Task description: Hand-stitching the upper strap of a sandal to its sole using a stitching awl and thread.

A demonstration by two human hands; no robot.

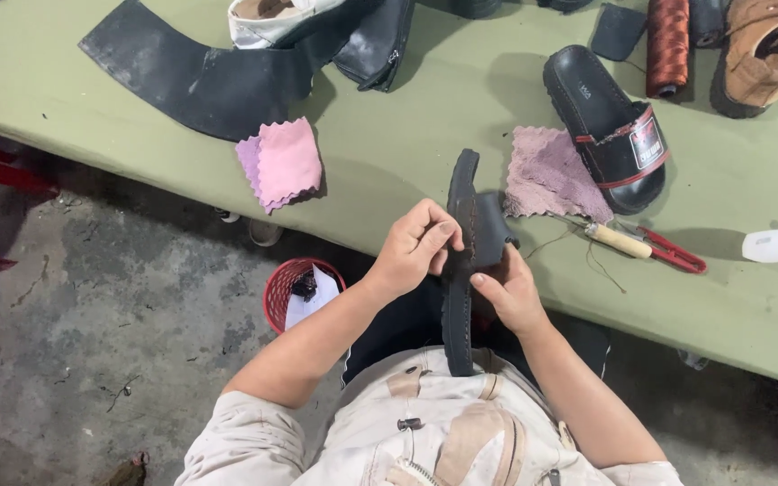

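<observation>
- A green-covered workbench [389, 153] stands over a stained concrete floor.
- A black sandal [463, 261] is held on edge above the lap, near the bench's front, seemingly to expose its stitched rim.
- Left hand [414, 247] pinches the rim; right hand [508, 290] grips the strap side.
- Right of them lie a mauve cloth [547, 175] and the matching slide [612, 126].

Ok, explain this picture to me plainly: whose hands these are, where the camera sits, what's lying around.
There is no machine here. The camera sits on a person's head and looks down at their own two bare hands. The left hand and right hand together hold a dark sandal on edge above the lap. On the green table lie a black slide sandal, a pink cloth, a mauve cloth, a wooden-handled tool and a spool of reddish thread. A red basket stands on the floor.
</observation>
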